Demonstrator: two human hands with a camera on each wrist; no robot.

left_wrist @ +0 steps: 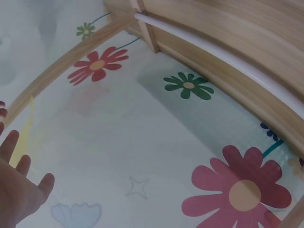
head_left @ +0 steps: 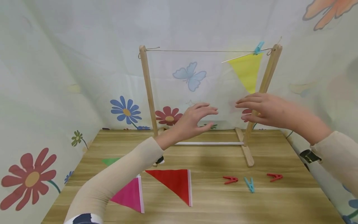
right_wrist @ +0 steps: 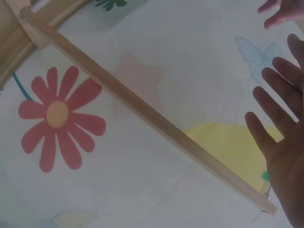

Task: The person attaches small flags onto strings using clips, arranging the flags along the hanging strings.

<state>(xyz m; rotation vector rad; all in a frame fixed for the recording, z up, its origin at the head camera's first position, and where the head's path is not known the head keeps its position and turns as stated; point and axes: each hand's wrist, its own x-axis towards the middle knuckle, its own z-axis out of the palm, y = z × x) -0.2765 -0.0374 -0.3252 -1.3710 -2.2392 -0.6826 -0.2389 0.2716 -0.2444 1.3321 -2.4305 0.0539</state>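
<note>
A yellow triangular flag point(head_left: 247, 70) hangs at a slant from the string point(head_left: 195, 51), held near its right end by a blue clothespin point(head_left: 259, 48). My right hand point(head_left: 268, 110) is in the air just below the flag, in front of the right post, fingers extended and holding nothing. To its left, my left hand point(head_left: 194, 119) hovers in front of the wooden frame point(head_left: 149, 90) with spread fingers and nothing in them. On the table lie a red flag point(head_left: 176, 183), a pink flag point(head_left: 130, 196) and a green flag point(head_left: 110, 161), the last two partly hidden by my left sleeve.
Two red clothespins, one on the left point(head_left: 230, 179) and one on the right point(head_left: 275, 177), lie on the wooden table point(head_left: 218, 202) around a blue clothespin point(head_left: 249, 185). A white rod point(head_left: 209, 143) joins the frame's feet. Flowered cloth point(head_left: 84, 62) surrounds the table.
</note>
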